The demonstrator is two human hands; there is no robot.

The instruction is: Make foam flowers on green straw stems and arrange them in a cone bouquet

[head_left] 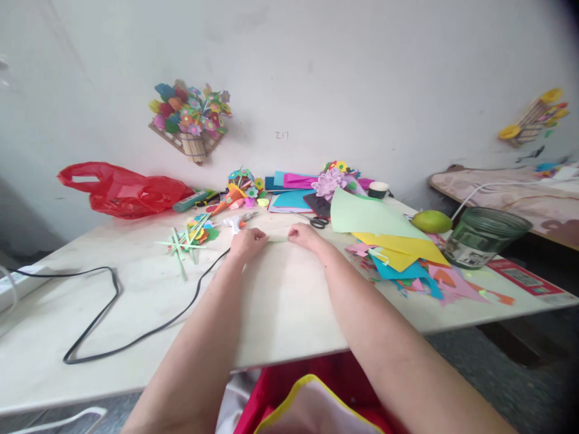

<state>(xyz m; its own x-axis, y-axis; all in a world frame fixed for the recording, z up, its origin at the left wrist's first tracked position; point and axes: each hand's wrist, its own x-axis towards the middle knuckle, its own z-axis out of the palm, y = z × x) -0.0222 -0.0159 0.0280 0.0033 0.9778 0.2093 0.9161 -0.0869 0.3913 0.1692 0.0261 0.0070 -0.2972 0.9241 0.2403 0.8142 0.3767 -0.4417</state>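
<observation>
A thin pale green strip (278,241) stretches between my two hands, low over the middle of the white table. My left hand (250,244) is closed on its left end, and my right hand (304,235) pinches the right end. Just behind my left hand lies a white and orange glue gun (235,224). Several light green paper sticks (180,247) lie crossed to the left, beside small paper flowers (205,229). Black-handled scissors (319,222) rest behind my right hand.
A black cord (111,307) loops over the table's left side. A red plastic bag (131,193) sits at the back left. Coloured sheets (380,220) and scraps, a green fruit (432,221) and a green glass jar (484,238) occupy the right side.
</observation>
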